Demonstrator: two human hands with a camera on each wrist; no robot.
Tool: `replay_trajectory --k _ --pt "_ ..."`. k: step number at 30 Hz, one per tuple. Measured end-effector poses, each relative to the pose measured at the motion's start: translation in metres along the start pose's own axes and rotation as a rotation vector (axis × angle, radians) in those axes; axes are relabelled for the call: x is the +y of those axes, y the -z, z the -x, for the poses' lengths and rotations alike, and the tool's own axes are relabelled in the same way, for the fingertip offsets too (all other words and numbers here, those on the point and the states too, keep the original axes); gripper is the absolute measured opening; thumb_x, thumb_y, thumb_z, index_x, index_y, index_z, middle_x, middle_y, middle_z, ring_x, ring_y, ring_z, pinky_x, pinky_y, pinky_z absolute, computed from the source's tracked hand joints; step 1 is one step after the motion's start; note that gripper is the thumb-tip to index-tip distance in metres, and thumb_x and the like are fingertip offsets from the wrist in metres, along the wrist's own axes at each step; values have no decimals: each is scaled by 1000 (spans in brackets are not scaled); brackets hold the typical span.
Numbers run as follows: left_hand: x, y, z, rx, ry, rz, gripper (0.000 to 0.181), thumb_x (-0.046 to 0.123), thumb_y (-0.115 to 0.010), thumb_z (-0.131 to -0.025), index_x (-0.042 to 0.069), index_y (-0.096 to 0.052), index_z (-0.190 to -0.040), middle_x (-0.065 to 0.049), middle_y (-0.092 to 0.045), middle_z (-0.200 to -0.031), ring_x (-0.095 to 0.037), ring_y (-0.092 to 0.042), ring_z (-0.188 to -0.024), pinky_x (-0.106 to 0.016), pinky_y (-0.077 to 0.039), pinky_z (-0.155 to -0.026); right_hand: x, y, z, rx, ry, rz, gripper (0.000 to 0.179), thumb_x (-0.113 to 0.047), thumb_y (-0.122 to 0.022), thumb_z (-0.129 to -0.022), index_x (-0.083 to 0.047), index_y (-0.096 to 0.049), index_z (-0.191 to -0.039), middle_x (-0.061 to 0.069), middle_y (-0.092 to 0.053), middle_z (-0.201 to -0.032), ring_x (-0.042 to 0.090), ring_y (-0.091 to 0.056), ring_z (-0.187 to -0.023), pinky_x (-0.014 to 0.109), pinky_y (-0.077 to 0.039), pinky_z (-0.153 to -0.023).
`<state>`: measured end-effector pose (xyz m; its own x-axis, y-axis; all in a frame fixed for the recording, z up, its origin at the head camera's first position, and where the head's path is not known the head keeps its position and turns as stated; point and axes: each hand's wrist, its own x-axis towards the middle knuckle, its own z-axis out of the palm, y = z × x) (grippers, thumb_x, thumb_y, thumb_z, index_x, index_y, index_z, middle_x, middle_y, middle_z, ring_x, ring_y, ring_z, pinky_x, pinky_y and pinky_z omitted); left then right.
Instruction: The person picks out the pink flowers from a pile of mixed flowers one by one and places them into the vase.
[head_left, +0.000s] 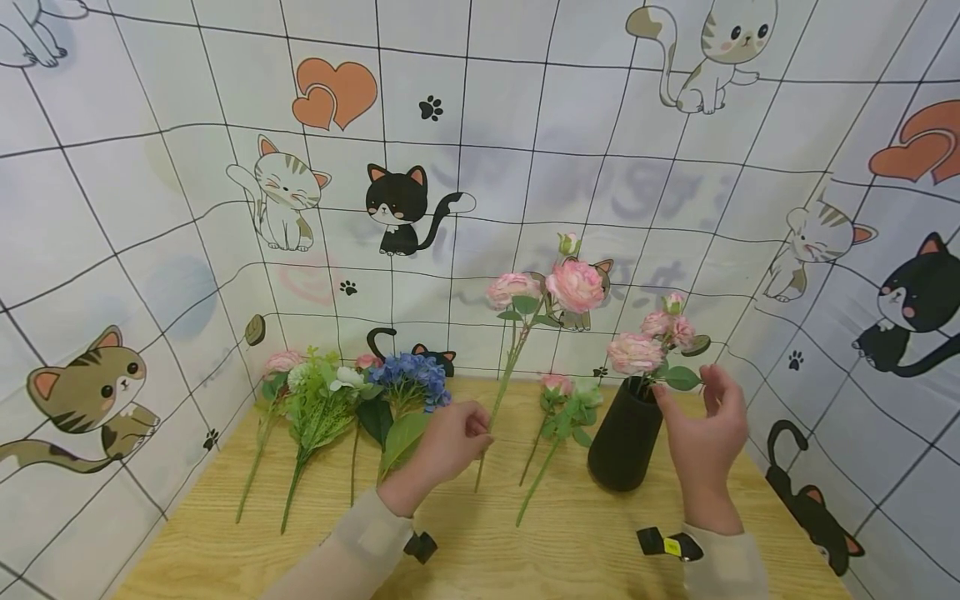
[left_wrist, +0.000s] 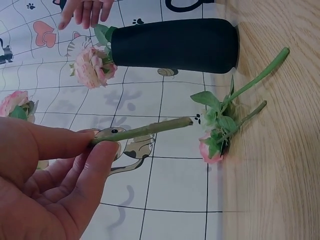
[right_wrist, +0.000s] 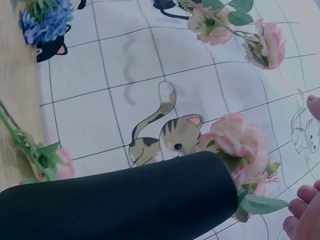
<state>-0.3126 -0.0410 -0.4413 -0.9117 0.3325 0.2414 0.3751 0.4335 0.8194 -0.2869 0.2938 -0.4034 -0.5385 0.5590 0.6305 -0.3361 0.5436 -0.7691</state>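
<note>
No words, brand names or numbers can be read anywhere in these views. The backdrop cloth (head_left: pixel 525 125) carries only drawn signs: orange hearts (head_left: pixel 333 92), black paw prints (head_left: pixel 431 107) and cartoon cats (head_left: pixel 401 208) on a black grid. Faint grey shapes show through the cloth behind the raised roses, possibly mirrored characters, but they are too blurred to make out. A small yellow tag (head_left: pixel 671 547) sits on the black strap at the right wrist; whatever is printed on it is too small to tell
</note>
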Motion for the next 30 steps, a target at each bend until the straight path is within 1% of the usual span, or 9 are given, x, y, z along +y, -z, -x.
replay_trajectory --k 2,5,7,10,16,20,24,27,30 --pt "0 -1 1 -3 -6 12 6 5 -75 -98 6 -69 -100 -3 -71 -91 -11 -66 -78 -25 -60 -65 -4 2 0 7 8 -26 69 -9 -89 -86 -1 -57 -147 8 -64 -141 12 -58 -136 20 -43 -118" --pt "0 -3 1 -6 -9 28 6 4 -74 -98 6 -69 -100 -3 -70 -91 -11 -67 -78 -25 -60 -65 -10 3 1 5 21 -83 67 -3 -88 -85 -2 -59 -145 -4 -64 -134 5 -60 -131 17 -46 -114" --pt "1 -3 2 -8 -11 36 6 4 -74 -98 6 -69 -100 -3 -70 -90 -12 -67 -77 -25 -60 -65 -14 4 3 -5 26 -138 64 1 -87 -85 -1 -60 -143 -11 -62 -129 4 -61 -127 16 -48 -111" --pt "3 -5 3 -14 -11 49 6 3 -74 -98 4 -69 -101 -4 -69 -89 -12 -66 -75 -25 -60 -65 -22 3 6 -26 36 -187 60 4 -85 -86 0 -62 -141 -15 -63 -125 4 -64 -123 12 -50 -105" --pt "8 -12 6 -32 -4 44 7 5 -74 -98 9 -70 -101 -1 -70 -89 -10 -67 -73 -24 -59 -65 -32 0 13 -68 60 -205 55 5 -82 -89 3 -62 -140 -13 -66 -121 0 -68 -115 9 -52 -97" --pt "14 -15 10 -38 -10 35 8 7 -75 -98 12 -70 -101 1 -71 -90 -9 -67 -73 -24 -59 -65 -31 -4 15 -91 66 -249 54 9 -81 -88 6 -63 -138 -9 -68 -119 2 -69 -111 10 -54 -95" --pt "18 -18 14 -42 -15 32 9 7 -75 -98 14 -69 -101 2 -70 -90 -8 -67 -72 -24 -58 -65 -29 -8 17 -131 35 -316 52 12 -79 -88 12 -61 -137 -4 -72 -118 4 -71 -109 12 -56 -93" --pt "20 -19 16 -53 -21 42 8 8 -74 -99 14 -69 -101 3 -70 -90 -7 -67 -73 -24 -58 -65 -28 -11 19 -163 -9 -391 51 15 -77 -88 17 -59 -135 2 -74 -117 6 -72 -107 14 -57 -91" --pt "21 -20 17 -56 -35 45 8 7 -74 -99 13 -69 -101 2 -69 -89 -6 -66 -72 -23 -58 -65 -29 -14 20 -186 -47 -467 47 17 -76 -88 19 -60 -132 4 -75 -115 6 -73 -103 14 -58 -88"
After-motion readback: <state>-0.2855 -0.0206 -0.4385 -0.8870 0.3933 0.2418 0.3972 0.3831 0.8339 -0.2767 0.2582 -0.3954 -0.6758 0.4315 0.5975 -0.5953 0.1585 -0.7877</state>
